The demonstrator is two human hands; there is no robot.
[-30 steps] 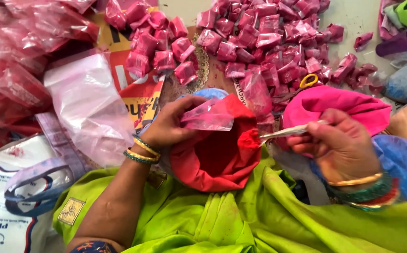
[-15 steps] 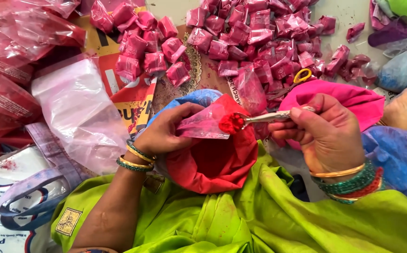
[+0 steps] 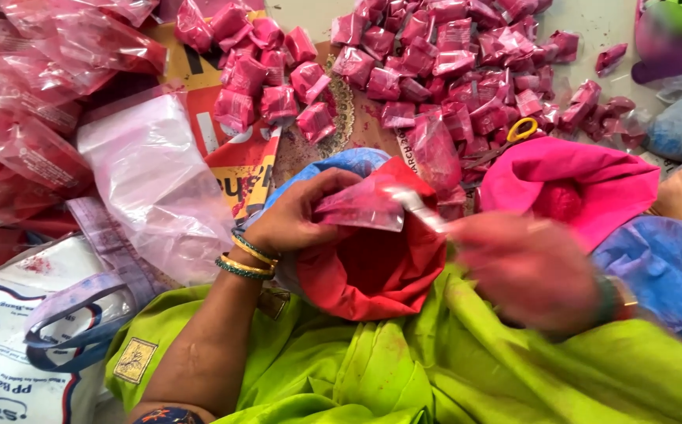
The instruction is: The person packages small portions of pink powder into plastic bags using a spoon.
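My left hand [image 3: 298, 216] pinches a small clear plastic pouch [image 3: 360, 208] tinted with pink powder, held over an open red bag of powder [image 3: 376, 267] in my lap. My right hand [image 3: 533, 267] is blurred with motion just right of the pouch and grips a thin metal spoon [image 3: 419, 210] whose tip reaches the pouch's mouth. An open pink bag of powder [image 3: 568, 188] sits to the right. A heap of filled pink packets [image 3: 451, 63] lies beyond on the floor.
Large clear plastic bags [image 3: 152, 180] and stacked red packets [image 3: 27, 94] lie at left. A white printed sack [image 3: 11, 345] is at lower left. Yellow-handled scissors [image 3: 523, 128] rest by the heap. Blue powder bags [image 3: 663, 267] sit at right. Green cloth [image 3: 451, 369] covers my lap.
My right hand dipped low and swung the spoon, loaded with red powder half a second ago, to the pouch; it is now blurred. My left hand kept holding the pouch.
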